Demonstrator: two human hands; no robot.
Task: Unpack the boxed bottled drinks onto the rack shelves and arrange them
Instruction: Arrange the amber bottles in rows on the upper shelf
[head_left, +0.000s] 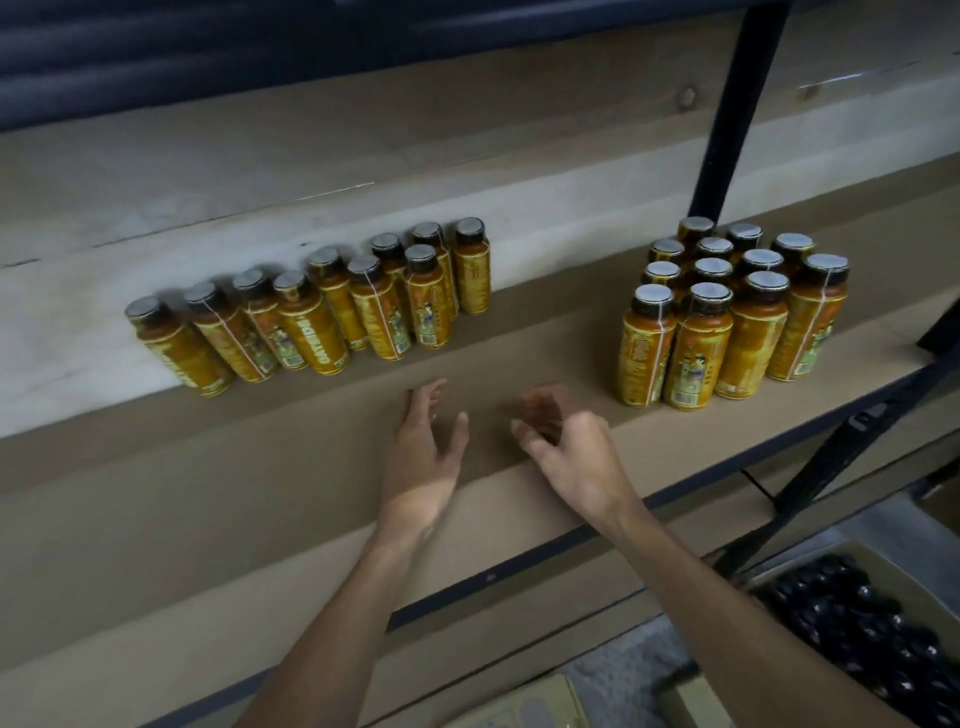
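While holding left hand (423, 441) and right hand (566, 441) empty and slack-fingered over the shelf (208, 493), between the left row of bottles (311, 312) and the right cluster (737, 317), reach for the box (893, 577) low right, grip by the body, set upright, snug against the row

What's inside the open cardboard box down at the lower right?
The open brown cardboard box holds closely packed black bottle caps. The bottle bodies and the box bottom are hidden beneath the caps.
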